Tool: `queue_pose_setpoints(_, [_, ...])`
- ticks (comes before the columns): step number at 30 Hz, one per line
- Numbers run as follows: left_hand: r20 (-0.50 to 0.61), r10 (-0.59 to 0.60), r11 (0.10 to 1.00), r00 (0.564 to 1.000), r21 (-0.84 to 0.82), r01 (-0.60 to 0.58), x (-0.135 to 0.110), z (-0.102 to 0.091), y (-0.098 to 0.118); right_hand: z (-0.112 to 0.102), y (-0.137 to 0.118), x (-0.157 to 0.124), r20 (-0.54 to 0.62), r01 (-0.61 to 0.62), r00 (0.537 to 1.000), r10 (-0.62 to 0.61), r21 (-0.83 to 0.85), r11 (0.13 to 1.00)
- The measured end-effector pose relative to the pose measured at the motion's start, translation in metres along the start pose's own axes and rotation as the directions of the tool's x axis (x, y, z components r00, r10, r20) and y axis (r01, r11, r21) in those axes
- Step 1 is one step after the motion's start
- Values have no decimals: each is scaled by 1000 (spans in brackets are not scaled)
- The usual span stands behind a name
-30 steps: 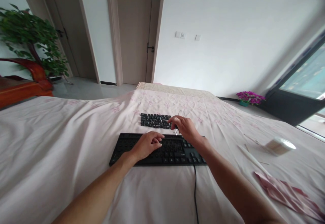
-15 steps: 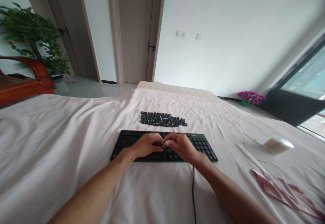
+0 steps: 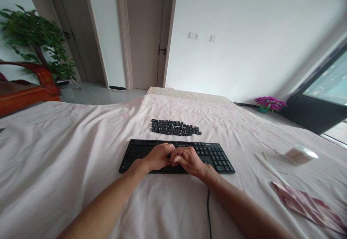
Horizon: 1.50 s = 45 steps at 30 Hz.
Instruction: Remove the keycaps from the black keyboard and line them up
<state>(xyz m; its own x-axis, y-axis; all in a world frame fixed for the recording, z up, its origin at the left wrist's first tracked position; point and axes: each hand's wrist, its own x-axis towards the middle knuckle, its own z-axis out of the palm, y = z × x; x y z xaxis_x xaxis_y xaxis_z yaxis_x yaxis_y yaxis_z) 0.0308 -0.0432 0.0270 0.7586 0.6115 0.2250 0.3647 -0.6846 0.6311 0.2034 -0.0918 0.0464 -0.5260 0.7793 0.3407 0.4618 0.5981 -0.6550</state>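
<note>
A black keyboard (image 3: pixel 218 156) lies on the pink cloth, with bare key sockets over its left part and keycaps on the number pad at its right. My left hand (image 3: pixel 160 156) rests over the middle of the keyboard, its fingers curled inward. Against it is my right hand (image 3: pixel 188 161), also closed, with the fingertips of both hands meeting. Whatever lies between the fingers is hidden. Loose black keycaps (image 3: pixel 173 127) sit in rows on the cloth behind the keyboard.
The flowered cloth (image 3: pixel 89 159) is wrinkled. On the right are a clear round tub of cotton swabs (image 3: pixel 300 155), a thin white stick (image 3: pixel 271 168), loose swabs and a pink cloth strip (image 3: pixel 306 203). A black cable (image 3: pixel 208 210) runs from the keyboard towards me.
My right hand has turned inward and moved slightly left, closer over the left fingers. A thin wire loop seen above the right hand earlier is now hidden. The view has shifted slightly.
</note>
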Motion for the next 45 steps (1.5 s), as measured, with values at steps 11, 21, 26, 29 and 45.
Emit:
queue_pose_setpoints(11, [-66,9,1000,998,-29,-11,0,6,8,5,6,-9,-241,125,964,-115,26,992])
queue_pose_setpoints(21, [-37,19,984,999,-174,-26,0,5,15,2,-5,-13,-394,135,908,-146,-56,989])
queue_pose_setpoints(26, [-88,-59,969,994,-244,36,1,3,16,1,-1,-16,-386,175,887,-253,-224,959])
queue_pose_setpoints(29, [-96,-112,929,989,-363,70,2,5,13,-6,-3,-15,-428,116,865,-263,-338,934])
queue_pose_setpoints(45, [-210,-254,799,944,-596,82,6,13,2,-13,6,-6,-156,-173,980,122,-376,910])
